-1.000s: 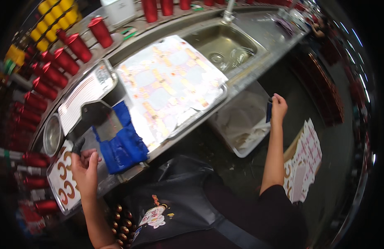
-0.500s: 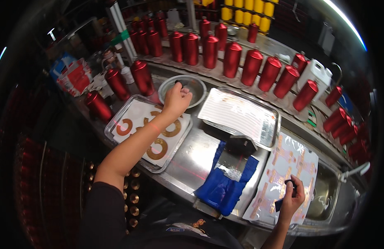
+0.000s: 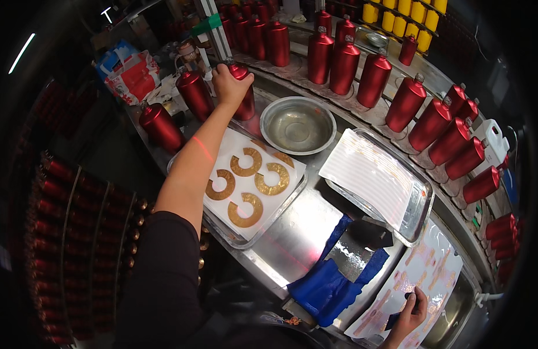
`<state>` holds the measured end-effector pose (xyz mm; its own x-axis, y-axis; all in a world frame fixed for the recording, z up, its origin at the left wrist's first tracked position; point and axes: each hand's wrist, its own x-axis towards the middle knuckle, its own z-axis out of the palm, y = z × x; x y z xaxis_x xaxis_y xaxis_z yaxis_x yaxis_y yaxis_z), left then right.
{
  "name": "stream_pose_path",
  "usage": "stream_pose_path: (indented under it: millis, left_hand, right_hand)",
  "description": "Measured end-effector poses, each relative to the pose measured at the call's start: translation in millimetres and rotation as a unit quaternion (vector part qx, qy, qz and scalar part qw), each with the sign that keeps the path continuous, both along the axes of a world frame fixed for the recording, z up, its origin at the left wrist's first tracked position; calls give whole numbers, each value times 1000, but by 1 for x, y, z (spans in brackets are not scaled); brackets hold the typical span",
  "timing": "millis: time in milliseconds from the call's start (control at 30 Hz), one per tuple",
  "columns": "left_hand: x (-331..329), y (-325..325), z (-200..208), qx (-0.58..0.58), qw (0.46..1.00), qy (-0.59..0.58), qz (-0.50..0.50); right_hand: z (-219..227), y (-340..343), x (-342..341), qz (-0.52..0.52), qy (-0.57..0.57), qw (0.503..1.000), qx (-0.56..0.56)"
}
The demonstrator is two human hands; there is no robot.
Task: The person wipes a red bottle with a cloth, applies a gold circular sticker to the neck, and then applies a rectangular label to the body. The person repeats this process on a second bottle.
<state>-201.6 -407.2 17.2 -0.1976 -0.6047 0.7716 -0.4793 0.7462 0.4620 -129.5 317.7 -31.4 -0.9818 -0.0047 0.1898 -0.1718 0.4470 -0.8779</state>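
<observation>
My left hand point(image 3: 230, 88) is closed around the shoulder and neck of a glossy red bottle point(image 3: 244, 106), which stands upright at the back left. Other red bottles point(image 3: 194, 95) stand to its left. Beneath my left forearm lies a metal tray point(image 3: 246, 243) with a white sheet carrying gold C-shaped decals point(image 3: 244, 210). My right hand point(image 3: 416, 314), low on the right, holds a small dark flat piece point(image 3: 392, 321), its kind hard to make out. It hovers over a clear-and-white sheet point(image 3: 385, 296) with gold-pink patterned decals.
A metal bowl of water point(image 3: 298, 125) sits behind the tray. A second tray point(image 3: 421, 218) holds a striped white sheet. In front, a dark block-like holder point(image 3: 362, 235) rests on a blue cloth point(image 3: 324, 294). Red bottles point(image 3: 407, 103) line a curved conveyor; a sink point(image 3: 455, 314) is at right.
My left hand has gone from above the bowl to the red bottle at the back left and closed on it. The view has swung left. My right hand still holds the dark piece.
</observation>
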Motion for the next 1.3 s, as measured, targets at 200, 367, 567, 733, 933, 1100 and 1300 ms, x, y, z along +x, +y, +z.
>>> stream_pose_path:
  millis: [200,367,567,733,933,1100,1300]
  left_hand:
    - [40,3,49,52,991,100,-71]
    - [90,33,97,561,695,326,-311]
    - [134,112,92,643,582,301,-398]
    - [142,153,86,640,577,277,-425]
    - [143,242,62,430,717,88,-541]
    - [145,292,45,192,722,-143,-648]
    - [132,268,51,268,552,-198,-764]
  right_hand:
    - [16,-8,18,-6,-15,1000,0]
    - [35,-25,19,29,-26,999,-29]
    - [50,-66,41,91,-11,994,-51]
    - [61,-88,66,138,16,989,-52]
    - [59,-114,72,176,30,982,-62]
    - [71,-141,63,202,18,979,5]
    - [90,-198,30,303,-7,946,114]
